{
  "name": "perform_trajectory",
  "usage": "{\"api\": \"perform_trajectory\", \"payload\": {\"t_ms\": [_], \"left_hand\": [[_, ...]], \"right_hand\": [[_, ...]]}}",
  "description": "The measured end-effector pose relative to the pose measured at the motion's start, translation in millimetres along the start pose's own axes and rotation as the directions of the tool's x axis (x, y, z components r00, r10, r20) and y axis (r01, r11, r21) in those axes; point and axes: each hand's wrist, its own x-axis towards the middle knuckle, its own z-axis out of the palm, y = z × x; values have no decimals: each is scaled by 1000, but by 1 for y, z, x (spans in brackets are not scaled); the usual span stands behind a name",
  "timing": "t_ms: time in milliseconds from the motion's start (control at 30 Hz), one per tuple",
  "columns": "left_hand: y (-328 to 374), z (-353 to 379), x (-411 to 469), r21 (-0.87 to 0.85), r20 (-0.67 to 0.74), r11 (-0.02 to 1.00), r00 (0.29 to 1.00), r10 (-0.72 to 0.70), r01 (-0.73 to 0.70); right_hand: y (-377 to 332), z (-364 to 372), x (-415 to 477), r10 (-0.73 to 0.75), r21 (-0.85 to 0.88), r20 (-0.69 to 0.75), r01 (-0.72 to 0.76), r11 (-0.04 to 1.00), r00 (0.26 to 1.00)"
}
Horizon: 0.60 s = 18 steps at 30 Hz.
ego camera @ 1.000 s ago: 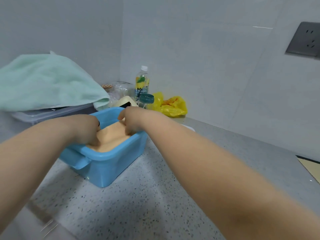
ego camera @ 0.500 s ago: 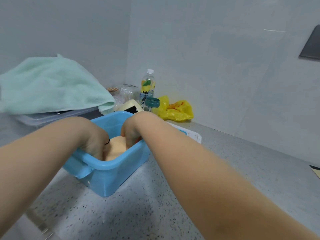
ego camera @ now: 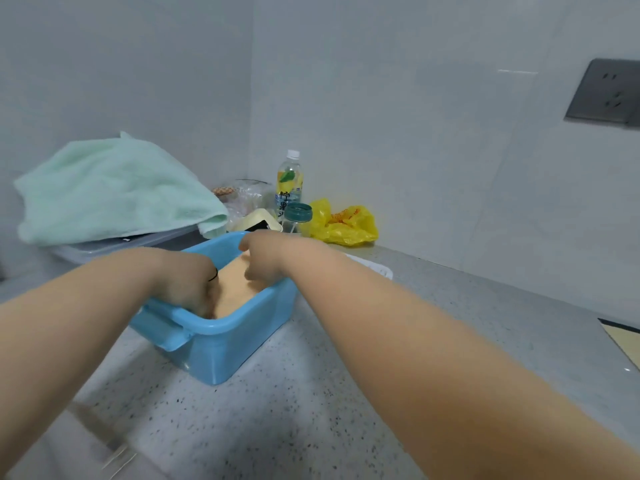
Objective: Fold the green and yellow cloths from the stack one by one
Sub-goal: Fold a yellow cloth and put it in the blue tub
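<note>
Now I see the yellow cloth (ego camera: 235, 289) sitting lower in the blue tub (ego camera: 221, 344) than it did a second ago, when its top lay almost level with the rim. Half a second ago both hands were pushed deeper, and the right hand (ego camera: 265, 259) has since come up a little while the left hand (ego camera: 188, 282) stays sunk in the near left corner. I read this as the yellow cloth, apparently already folded into a flat pad, being pressed and settled into the tub, so this piece is close to done. The green towel (ego camera: 114, 188) has not moved: it lies loosely draped over a clear lidded box (ego camera: 104, 245) at the far left, well apart from the tub, so I judge it comes next. Both forearms reach forward over the speckled counter (ego camera: 311, 427) and converge on the tub. The left wrist bends down over the near left rim, knuckles up, with the fingers hidden between the tub wall and the cloth, so I cannot tell whether they grip anything. The right hand hovers over the far side with its fingers bent downward onto the cloth's surface. They touch it, but I cannot tell whether they pinch an edge or only press. Behind the tub a lemon drink bottle (ego camera: 289, 185) and a yellow plastic bag (ego camera: 346, 225) stand against the wall.
</note>
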Motion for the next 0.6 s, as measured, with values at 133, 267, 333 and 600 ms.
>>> {"api": "perform_trajectory", "payload": {"t_ms": [133,267,333,600], "left_hand": [[-8,1,-18,-206,-151,976,988,37,-68],[12,-2,-35,-290,-356,941,932,65,-177],[38,-4,-48,-291,-395,924,911,121,-249],[181,43,-61,-306,-430,767,801,417,-564]], "right_hand": [[16,-12,-35,-4,122,-155,23,992,988],[34,-20,-80,26,178,-199,11,984,980],[45,-22,-107,54,194,-204,-14,981,978],[115,21,-265,272,288,-21,-254,923,962]]}}
